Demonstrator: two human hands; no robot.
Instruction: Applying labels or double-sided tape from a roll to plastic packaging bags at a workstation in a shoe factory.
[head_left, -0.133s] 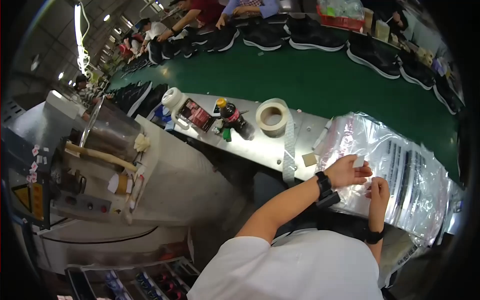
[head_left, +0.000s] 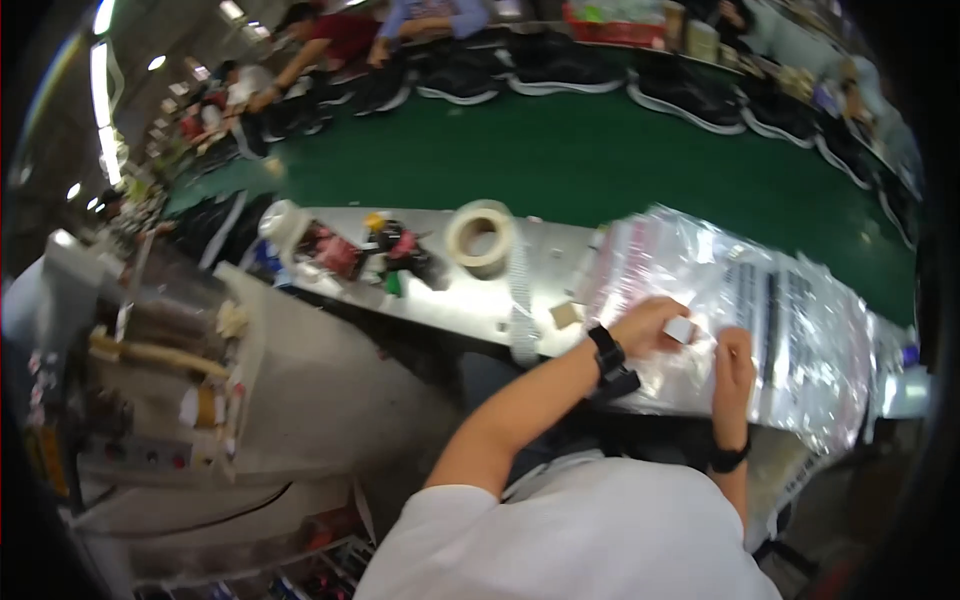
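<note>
A small white square sticker [head_left: 680,329] is pinched in the fingers of my left hand [head_left: 645,325], above a stack of clear plastic bags [head_left: 700,262]. Close by on the right, my right hand [head_left: 735,355] is curled over the same stack. Its fingers press together, and whatever they may hold is hidden. Black bands circle both wrists. Left of the bags a roll of stickers [head_left: 466,240] stands on the metal ledge, its strip [head_left: 520,300] trailing toward me. A square tan piece [head_left: 564,316] lies between the strip and the bags.
A dark drink bottle [head_left: 405,248] and a white-lidded jug [head_left: 283,228] stand on the ledge at left. Beyond runs a green conveyor [head_left: 500,150], with black shoes [head_left: 562,65] along its far edge. A machine [head_left: 170,370] stands at left. People work across the belt.
The whole view has shifted, so the scene sits further left. My left hand has turned, bringing the sticker's face into view, and its fingers have curled in.
</note>
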